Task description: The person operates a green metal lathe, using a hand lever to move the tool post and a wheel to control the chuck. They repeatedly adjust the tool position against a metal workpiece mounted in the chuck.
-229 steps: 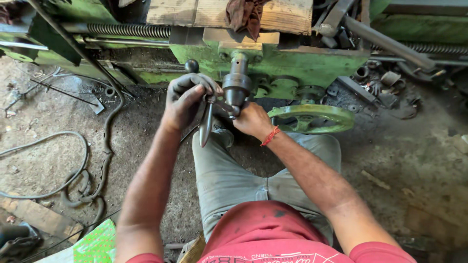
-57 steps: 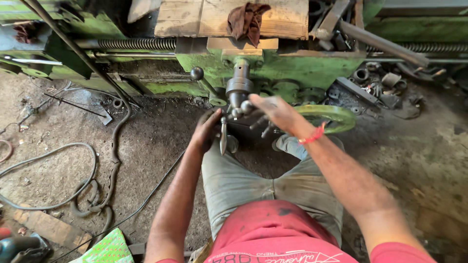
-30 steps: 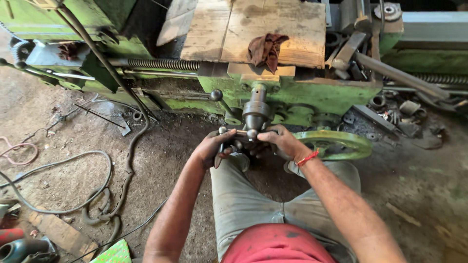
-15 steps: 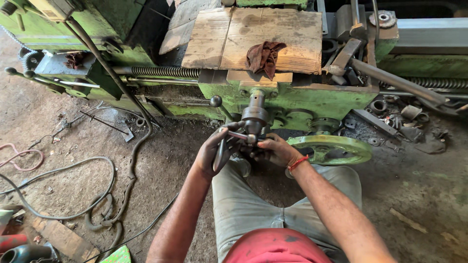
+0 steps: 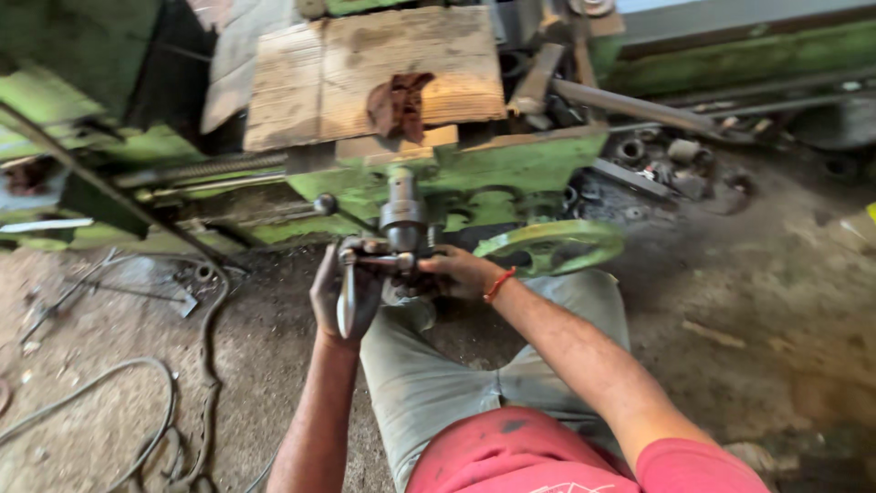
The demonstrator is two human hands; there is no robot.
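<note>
I sit on the ground in front of a green lathe carriage. A grey steel shaft hub sticks out of it toward me. My left hand grips a metal crank handle that hangs down from the hub's cross bar. My right hand, with a red thread on the wrist, holds the other end of that cross bar next to the hub. A green handwheel lies just right of my right hand.
A wooden board with a brown rag rests on top of the machine. Cables and wire lie on the dirt floor at left. Loose metal parts sit at the right. A lead screw runs left.
The view has tilted and moved closer to the machine. My hands stay at the hub; the left hand's handle now hangs lower and my right hand has closed on the cross bar.
</note>
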